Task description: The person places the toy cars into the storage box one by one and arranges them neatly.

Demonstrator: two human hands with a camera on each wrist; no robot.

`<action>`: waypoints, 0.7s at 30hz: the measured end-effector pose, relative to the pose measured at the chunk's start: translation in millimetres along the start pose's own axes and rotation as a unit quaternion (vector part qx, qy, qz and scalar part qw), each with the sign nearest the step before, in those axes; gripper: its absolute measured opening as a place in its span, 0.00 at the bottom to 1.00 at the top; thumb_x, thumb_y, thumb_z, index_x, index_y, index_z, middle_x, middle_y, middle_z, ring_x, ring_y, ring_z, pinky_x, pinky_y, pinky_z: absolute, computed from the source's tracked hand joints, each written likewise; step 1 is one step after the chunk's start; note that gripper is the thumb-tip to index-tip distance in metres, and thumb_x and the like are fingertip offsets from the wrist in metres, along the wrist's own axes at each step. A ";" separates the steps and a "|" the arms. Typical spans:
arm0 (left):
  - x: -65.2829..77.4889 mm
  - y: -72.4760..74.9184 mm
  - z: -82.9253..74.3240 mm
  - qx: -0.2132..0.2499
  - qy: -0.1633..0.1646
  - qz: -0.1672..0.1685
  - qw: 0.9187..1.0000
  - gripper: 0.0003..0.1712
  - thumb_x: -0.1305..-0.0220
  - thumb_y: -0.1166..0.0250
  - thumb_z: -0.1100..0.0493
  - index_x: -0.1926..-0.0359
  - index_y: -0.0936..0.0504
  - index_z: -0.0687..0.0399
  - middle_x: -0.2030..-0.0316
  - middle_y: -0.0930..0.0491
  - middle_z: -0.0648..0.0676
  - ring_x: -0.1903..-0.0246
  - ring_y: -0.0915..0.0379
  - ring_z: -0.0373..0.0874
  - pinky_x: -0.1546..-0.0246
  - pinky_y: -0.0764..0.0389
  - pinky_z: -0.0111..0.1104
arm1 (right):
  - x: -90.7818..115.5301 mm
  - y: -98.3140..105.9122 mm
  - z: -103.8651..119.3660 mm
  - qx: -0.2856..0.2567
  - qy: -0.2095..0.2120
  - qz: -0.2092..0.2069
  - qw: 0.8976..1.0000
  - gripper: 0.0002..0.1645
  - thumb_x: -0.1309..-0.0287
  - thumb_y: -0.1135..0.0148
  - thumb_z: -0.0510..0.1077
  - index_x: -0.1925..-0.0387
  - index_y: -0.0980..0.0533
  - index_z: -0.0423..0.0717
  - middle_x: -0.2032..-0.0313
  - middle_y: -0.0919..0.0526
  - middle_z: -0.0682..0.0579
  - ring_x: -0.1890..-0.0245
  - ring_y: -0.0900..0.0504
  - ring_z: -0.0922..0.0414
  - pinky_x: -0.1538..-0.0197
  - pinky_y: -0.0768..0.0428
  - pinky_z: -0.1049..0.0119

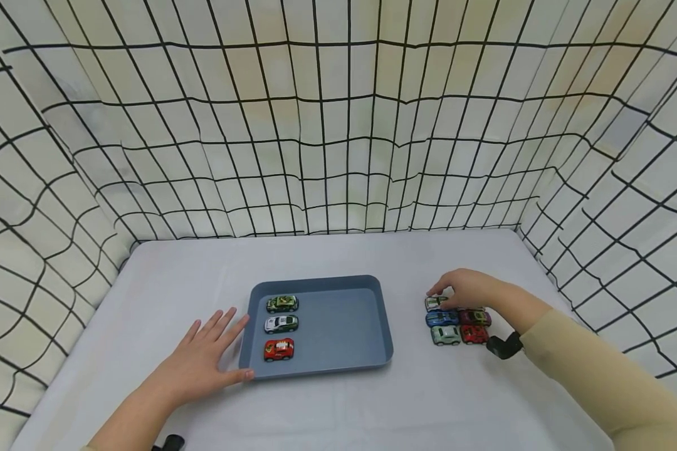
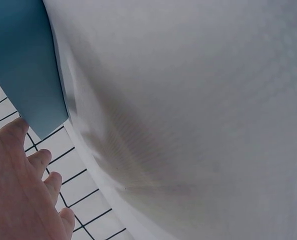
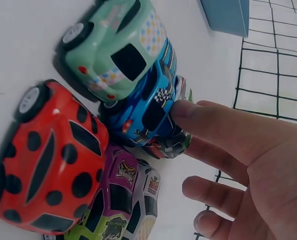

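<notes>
Right of the tray [image 1: 338, 319], the right hand [image 1: 467, 289] reaches over a white toy car [image 1: 433, 304]; whether it's pinched, I can't tell from here. It should be light, stiff and slick, best taken by its sides. The left hand [image 1: 205, 358] lies spread at the tray's edge

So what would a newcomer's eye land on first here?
Probably the blue-grey tray on the white table, with three toy cars lined up along its left side. Then the tight car cluster to its right, the right hand at its far end.
</notes>
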State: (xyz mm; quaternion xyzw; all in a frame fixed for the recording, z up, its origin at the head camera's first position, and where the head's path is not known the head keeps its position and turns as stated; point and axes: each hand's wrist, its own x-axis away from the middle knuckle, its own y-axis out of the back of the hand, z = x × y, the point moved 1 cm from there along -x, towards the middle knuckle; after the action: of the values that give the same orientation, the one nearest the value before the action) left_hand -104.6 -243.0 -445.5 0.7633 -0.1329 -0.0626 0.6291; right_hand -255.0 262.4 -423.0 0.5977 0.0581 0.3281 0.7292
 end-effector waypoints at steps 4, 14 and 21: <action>0.3 0.5 -0.5 -0.002 -0.001 -0.002 1.000 0.62 0.52 0.40 0.18 0.24 0.40 0.47 0.25 0.46 0.62 0.27 0.54 0.65 0.31 0.54 0.64 | -3.2 1.4 -0.4 -0.007 -0.002 0.015 1.000 0.20 0.42 0.29 0.47 0.47 0.17 0.57 0.50 0.16 0.54 0.44 0.21 0.47 0.40 0.24 0.46; 0.3 2.1 -1.7 -0.002 0.002 -0.001 1.000 0.62 0.52 0.40 0.18 0.24 0.39 0.47 0.25 0.45 0.62 0.27 0.54 0.65 0.30 0.55 0.64 | -7.4 -2.1 -4.6 -0.008 -0.008 0.029 1.000 0.21 0.41 0.30 0.46 0.45 0.17 0.58 0.51 0.16 0.55 0.45 0.21 0.50 0.40 0.24 0.47; 0.5 2.0 -2.3 0.001 0.004 -0.001 1.000 0.62 0.53 0.40 0.18 0.24 0.40 0.47 0.25 0.46 0.62 0.27 0.54 0.64 0.30 0.55 0.64 | -10.9 -5.0 -8.2 -0.011 -0.007 0.027 1.000 0.21 0.42 0.29 0.46 0.46 0.17 0.59 0.55 0.16 0.58 0.51 0.21 0.55 0.43 0.21 0.50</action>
State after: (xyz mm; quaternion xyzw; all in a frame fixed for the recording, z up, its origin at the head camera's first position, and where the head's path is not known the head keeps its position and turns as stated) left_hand -103.8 -241.4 -443.1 0.7643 -0.1299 -0.0604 0.6287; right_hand -265.4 262.9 -433.1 0.5934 0.0338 0.3442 0.7268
